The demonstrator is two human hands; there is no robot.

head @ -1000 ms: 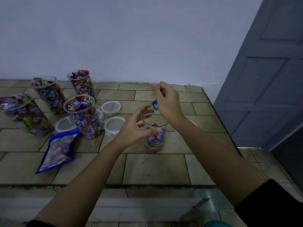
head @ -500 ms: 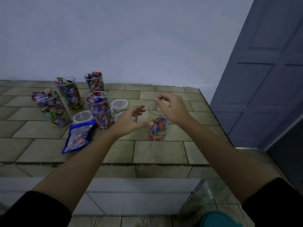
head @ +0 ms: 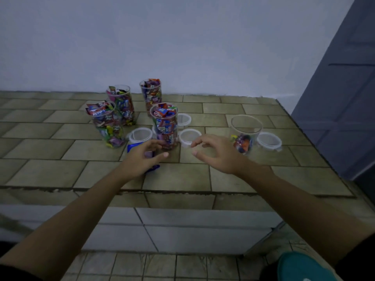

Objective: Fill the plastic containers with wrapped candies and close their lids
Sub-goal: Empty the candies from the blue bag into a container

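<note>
A clear plastic container (head: 246, 126) stands at the right of the tiled counter (head: 182, 175) with a few wrapped candies (head: 242, 143) at its bottom. Several full containers (head: 165, 124) of candies stand at the left and middle. Round white lids (head: 188, 136) lie between them, and one lid (head: 268, 141) lies right of the near-empty container. My left hand (head: 145, 157) hovers with relaxed fingers over the blue candy bag (head: 133, 147), mostly hiding it. My right hand (head: 215, 154) hangs loosely curled and empty, left of the near-empty container.
A pale wall runs behind the counter. A blue-grey door (head: 345, 88) stands at the right. The counter's front edge drops to white tiles below, and a teal object (head: 300, 268) shows at the bottom right.
Both hands have left the near-empty container and moved left toward the candy bag. The candy my right hand held a second ago is gone from it.
</note>
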